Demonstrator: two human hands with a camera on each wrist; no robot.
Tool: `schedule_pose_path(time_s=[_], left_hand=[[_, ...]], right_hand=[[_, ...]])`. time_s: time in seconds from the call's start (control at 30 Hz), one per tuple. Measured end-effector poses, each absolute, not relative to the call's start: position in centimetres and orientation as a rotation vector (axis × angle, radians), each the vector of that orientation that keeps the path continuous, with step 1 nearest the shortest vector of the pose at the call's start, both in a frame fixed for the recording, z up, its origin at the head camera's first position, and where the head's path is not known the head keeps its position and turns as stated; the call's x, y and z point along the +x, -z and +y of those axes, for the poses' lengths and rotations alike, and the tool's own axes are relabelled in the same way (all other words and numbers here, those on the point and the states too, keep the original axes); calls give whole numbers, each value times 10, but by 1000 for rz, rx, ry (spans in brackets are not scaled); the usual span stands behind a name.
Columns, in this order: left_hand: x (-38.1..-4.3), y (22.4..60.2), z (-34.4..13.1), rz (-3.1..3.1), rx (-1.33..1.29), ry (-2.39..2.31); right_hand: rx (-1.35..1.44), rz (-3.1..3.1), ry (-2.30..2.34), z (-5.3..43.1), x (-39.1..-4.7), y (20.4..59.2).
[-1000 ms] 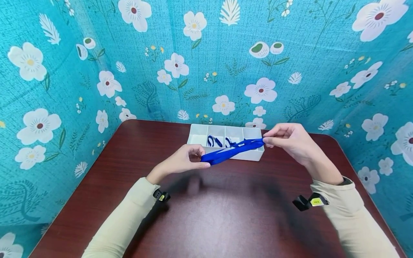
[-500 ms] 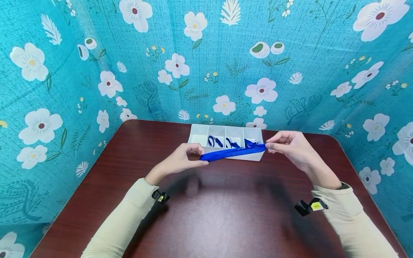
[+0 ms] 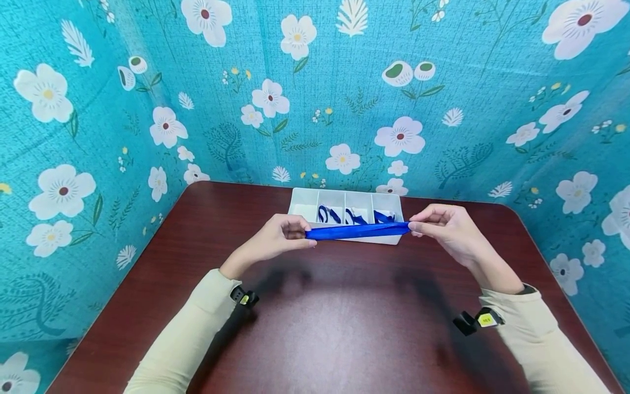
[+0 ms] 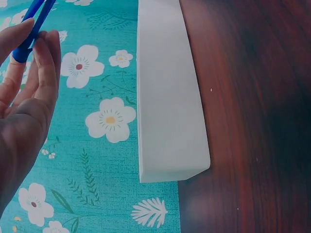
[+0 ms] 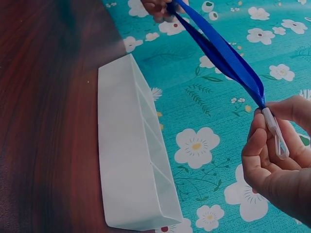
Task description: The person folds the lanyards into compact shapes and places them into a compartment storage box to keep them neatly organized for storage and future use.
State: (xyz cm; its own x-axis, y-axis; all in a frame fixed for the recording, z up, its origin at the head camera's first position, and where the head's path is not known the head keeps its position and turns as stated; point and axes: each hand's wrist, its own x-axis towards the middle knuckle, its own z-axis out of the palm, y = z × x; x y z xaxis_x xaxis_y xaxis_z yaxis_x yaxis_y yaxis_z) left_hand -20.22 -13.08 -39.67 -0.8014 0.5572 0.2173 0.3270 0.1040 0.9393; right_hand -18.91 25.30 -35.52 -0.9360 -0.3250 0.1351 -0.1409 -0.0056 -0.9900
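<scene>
A blue lanyard (image 3: 356, 231) is stretched nearly level between both hands, above the front of a white divided box (image 3: 376, 239). My left hand (image 3: 283, 235) holds its looped end, the strap running round the fingers with the thumb against it; the left wrist view shows the blue loop (image 4: 22, 53) there. At the other end my right hand (image 3: 443, 227) pinches the lanyard by its white plastic clip (image 5: 273, 127). Behind the strap, blue-strapped items (image 3: 355, 216) lie in several of the box's compartments, partly hidden by its front wall. The leftmost compartment (image 3: 303, 210) shows only its pale floor.
The box stands near the back edge of a dark reddish-brown table (image 3: 315, 317). A turquoise flowered cloth (image 3: 295, 109) hangs behind and at both sides. Each wrist carries a small black camera; the right one (image 3: 465, 323) juts out beside the sleeve.
The lanyard has gone from slack, separated strands on a slant to a taut, flatter band. My right hand has moved slightly down and right; my left hand has risen a little.
</scene>
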Motion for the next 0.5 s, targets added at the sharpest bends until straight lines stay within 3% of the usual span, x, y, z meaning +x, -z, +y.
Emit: schedule_pose_path(time_s=[0.5], left_hand=[[-201, 395, -132, 2040, 843, -1901]], right_hand=[[-513, 2103, 2071, 252, -187, 361]])
